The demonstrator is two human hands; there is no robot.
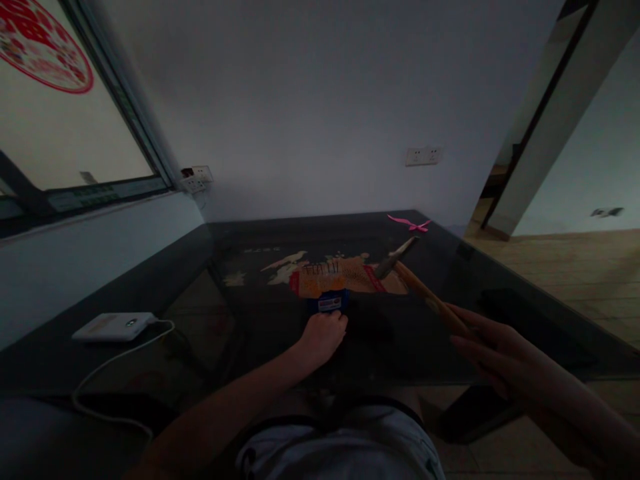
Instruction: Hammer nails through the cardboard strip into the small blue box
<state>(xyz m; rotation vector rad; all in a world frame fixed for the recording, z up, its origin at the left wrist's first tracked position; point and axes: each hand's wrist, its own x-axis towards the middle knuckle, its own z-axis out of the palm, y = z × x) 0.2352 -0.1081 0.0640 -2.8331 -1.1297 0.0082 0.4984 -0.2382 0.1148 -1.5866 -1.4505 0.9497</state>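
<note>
My left hand (324,333) is closed on the near end of a small blue object with a red-and-white label (329,303), which carries an orange block (319,281) studded with several upright nails. My right hand (493,347) grips the wooden handle of a hammer (423,288). The hammer's metal head (396,257) hangs just right of the orange block, above the dark glass table (260,347).
A white power bank (114,326) with a white cable (107,373) lies at the table's left. A pink ribbon-like piece (410,223) sits at the far edge. Wall sockets (423,155) and a window are behind; a doorway opens at the right.
</note>
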